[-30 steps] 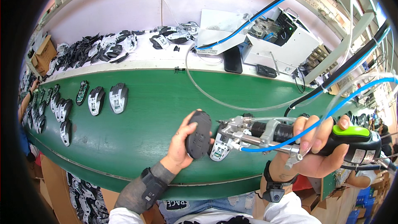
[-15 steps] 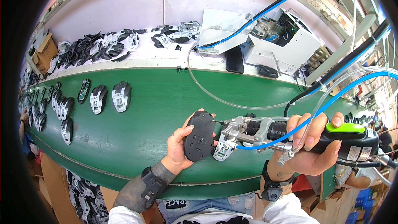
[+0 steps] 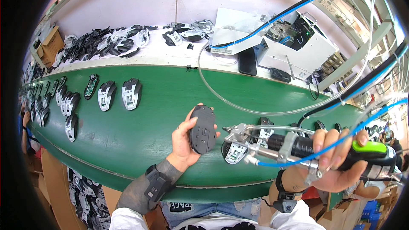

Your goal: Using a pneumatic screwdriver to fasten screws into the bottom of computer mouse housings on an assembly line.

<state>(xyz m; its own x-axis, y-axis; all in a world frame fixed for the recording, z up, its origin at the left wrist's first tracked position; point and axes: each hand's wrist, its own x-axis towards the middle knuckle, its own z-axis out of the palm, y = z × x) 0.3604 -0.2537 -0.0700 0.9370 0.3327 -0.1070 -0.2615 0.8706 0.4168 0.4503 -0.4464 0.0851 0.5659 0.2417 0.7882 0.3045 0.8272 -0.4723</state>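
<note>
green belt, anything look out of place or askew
Nothing stands out. Mouse shells lie in loose rows on the green belt. The left hand holds a dark mouse base underside up; the right hand grips a powered screwdriver.

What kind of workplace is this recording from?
Likely a computer-mouse assembly line: a green conveyor belt carries rows of half-built mice, the left hand holds a mouse underside-up, and the right hand grips a pneumatic screwdriver.

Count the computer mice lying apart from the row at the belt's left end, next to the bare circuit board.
2: a mouse with black top beside the green circuit board, and a white-shelled mouse to its right, both on the green belt. More sit farther left, overlapping.
</note>
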